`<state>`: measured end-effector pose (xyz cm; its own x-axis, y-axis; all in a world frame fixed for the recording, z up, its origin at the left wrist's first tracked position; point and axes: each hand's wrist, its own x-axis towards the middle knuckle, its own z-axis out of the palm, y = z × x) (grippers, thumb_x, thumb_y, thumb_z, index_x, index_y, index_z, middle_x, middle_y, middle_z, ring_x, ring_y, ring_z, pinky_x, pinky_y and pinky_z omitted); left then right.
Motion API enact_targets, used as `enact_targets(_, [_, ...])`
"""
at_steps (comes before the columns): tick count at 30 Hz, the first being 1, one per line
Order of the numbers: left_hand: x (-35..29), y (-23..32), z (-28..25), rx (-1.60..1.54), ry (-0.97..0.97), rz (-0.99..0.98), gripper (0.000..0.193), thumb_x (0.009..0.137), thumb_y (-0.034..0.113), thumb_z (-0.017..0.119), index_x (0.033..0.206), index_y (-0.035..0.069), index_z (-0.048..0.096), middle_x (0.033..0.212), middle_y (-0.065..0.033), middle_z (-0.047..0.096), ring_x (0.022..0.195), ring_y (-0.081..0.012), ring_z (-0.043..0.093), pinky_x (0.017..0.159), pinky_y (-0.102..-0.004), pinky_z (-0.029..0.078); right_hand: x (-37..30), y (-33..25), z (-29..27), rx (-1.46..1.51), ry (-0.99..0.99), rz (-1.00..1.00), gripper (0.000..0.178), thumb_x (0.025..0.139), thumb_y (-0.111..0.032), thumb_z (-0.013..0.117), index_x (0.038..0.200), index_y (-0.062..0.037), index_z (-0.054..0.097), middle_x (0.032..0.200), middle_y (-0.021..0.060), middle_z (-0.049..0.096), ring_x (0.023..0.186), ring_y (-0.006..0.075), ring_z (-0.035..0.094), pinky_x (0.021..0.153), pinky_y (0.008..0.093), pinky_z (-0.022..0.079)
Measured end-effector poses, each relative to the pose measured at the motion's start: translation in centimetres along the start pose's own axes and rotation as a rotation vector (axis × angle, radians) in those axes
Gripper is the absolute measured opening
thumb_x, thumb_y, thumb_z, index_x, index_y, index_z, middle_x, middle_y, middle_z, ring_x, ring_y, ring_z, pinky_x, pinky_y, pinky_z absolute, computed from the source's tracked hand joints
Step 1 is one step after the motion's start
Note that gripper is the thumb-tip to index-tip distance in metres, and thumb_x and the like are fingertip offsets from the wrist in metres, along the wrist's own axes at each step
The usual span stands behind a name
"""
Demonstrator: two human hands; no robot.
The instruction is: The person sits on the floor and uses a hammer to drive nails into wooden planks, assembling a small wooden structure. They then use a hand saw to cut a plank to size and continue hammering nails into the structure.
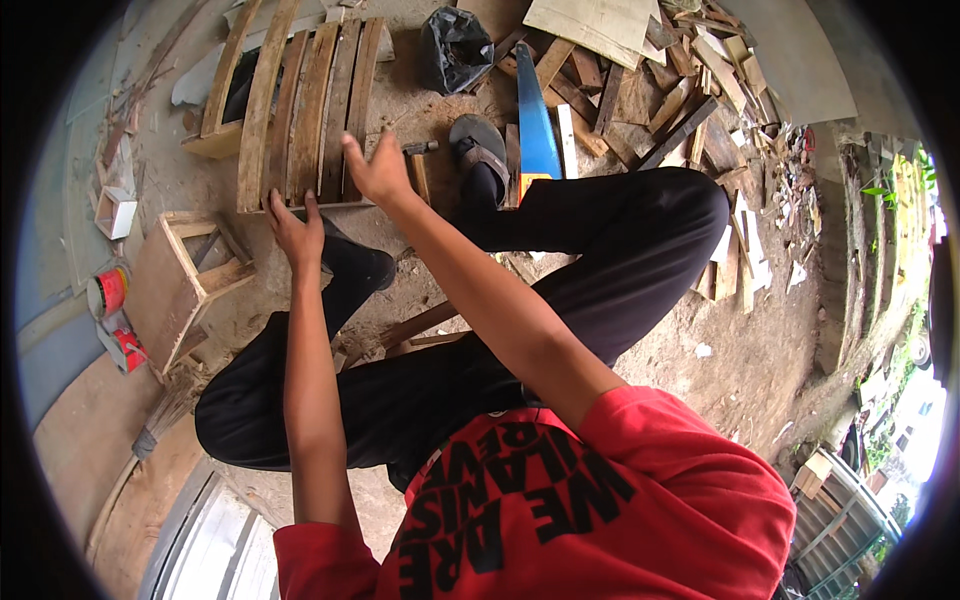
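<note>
A slatted wooden crate (312, 110) stands before my feet at the upper left, its planks running away from me. My left hand (298, 235) holds its near edge, with a finger and the thumb over the end of the slats and the other fingers hidden. My right hand (382, 175) is held over the crate's right near corner, thumb and fingers apart, with nothing seen in it. Just right of those fingers lies a hammer (420, 147), partly hidden behind my hand and wrist.
A handsaw (538, 120) with a blue blade leans by my sandalled foot (478, 145). Scrap wood (640, 100) is heaped at the far right, near a black plastic bag (456, 50). To the left stand a wooden box frame (185, 275) and red cans (112, 292).
</note>
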<state>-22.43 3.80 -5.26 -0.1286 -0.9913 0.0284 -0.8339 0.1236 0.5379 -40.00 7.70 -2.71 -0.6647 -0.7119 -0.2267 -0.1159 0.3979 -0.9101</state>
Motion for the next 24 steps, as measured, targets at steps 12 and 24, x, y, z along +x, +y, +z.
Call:
enact_targets(12, [3.4, -0.8, -4.4, -0.086, -0.214, -0.096, 0.065, 0.092, 0.047, 0.068, 0.134, 0.000, 0.056, 0.131, -0.0181, 0.061, 0.126, -0.0341, 0.055, 0.104, -0.0438, 0.044, 2.1, 0.2, 3.5, 0.045, -0.144, 0.340, 0.067, 0.088, -0.046, 0.071, 0.116, 0.0137, 0.059, 0.117, 0.0343, 0.064, 0.112, 0.0484, 0.061, 0.096, 0.0475, 0.049])
enact_targets(24, [14.9, -7.3, -6.9, 0.126, 0.231, -0.277, 0.072, 0.088, 0.052, 0.067, 0.138, 0.003, 0.050, 0.139, -0.0262, 0.050, 0.129, -0.0432, 0.047, 0.106, -0.0516, 0.041, -0.5, -2.5, 5.2, -0.093, 0.115, 0.397, 0.066, 0.098, -0.057, 0.047, 0.118, 0.0055, 0.046, 0.104, 0.0370, 0.064, 0.103, 0.0532, 0.062, 0.091, 0.0576, 0.048])
